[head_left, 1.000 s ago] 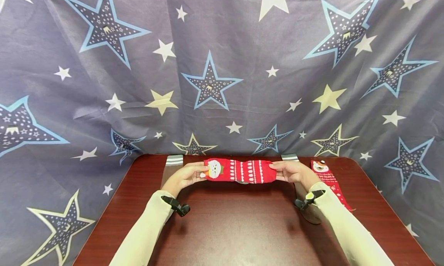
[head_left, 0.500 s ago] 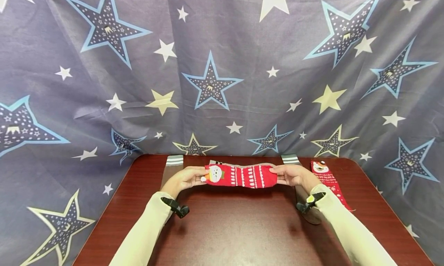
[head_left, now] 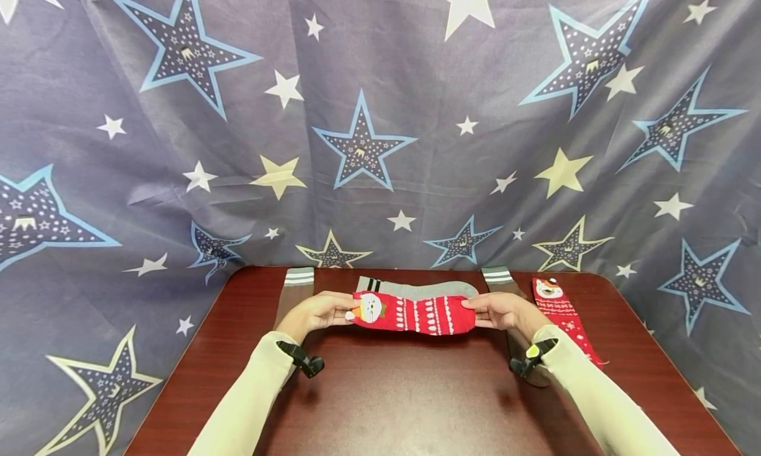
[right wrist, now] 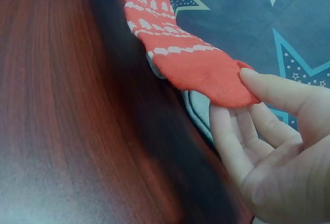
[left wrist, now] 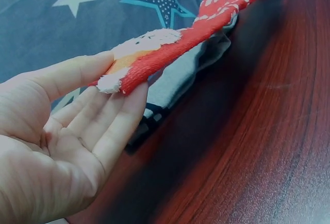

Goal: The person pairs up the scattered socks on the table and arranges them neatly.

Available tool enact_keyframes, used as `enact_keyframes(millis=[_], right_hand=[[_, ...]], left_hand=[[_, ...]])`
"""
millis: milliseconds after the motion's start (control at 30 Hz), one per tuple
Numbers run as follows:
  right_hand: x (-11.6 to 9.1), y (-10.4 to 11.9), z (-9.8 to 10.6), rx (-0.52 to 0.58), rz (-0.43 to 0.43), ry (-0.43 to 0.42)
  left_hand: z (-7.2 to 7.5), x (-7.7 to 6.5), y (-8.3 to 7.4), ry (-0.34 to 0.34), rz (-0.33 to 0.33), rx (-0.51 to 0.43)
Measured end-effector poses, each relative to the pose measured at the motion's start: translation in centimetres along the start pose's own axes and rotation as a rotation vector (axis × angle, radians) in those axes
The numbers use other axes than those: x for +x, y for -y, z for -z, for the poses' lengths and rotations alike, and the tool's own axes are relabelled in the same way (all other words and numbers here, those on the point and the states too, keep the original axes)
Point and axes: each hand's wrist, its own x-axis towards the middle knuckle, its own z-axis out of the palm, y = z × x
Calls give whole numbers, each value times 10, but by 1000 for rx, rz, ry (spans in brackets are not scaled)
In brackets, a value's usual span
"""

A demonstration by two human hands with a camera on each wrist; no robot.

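Observation:
A red sock (head_left: 410,314) with white bands and a white animal face is stretched sideways between both hands, above the table. My left hand (head_left: 321,312) pinches its cuff end, by the face, between thumb and fingers. At the toe end, my right hand (head_left: 502,309) pinches the plain red tip (right wrist: 221,80). Behind the red sock lies a grey sock (head_left: 428,289) with black stripes at its left end, partly covered from view. In the left wrist view the grey sock (left wrist: 172,82) shows below the red one, which hangs apart from the table near the cuff.
Dark socks with white-striped cuffs lie on either side, one by the left arm (head_left: 299,277) and one by the right (head_left: 497,275), both partly hidden by the arms. A second red sock (head_left: 559,307) lies farther right. A starry curtain (head_left: 380,231) hangs behind the brown table (head_left: 386,390).
Both hands have brought the red sock nearer to the person. More of the grey sock behind it has come into view.

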Motion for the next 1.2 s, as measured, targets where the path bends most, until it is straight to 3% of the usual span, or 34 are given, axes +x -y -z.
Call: enact_keyframes(millis=[267,500,667,833,1200], right_hand=[[2,-8,3,-34,4,8],[5,-17,13,-30,45,106],[0,-15,6,-60,6,28],[-3,-15,2,-75,-15,8],[0,-20,4,-70,-36,-55]], left_hand=[[4,2,8,-10,37,2],[4,1,12,-19,68,22],[4,-2,12,-6,82,46],[4,-3,14,11,106,85],[1,3,17,-34,131,96]])
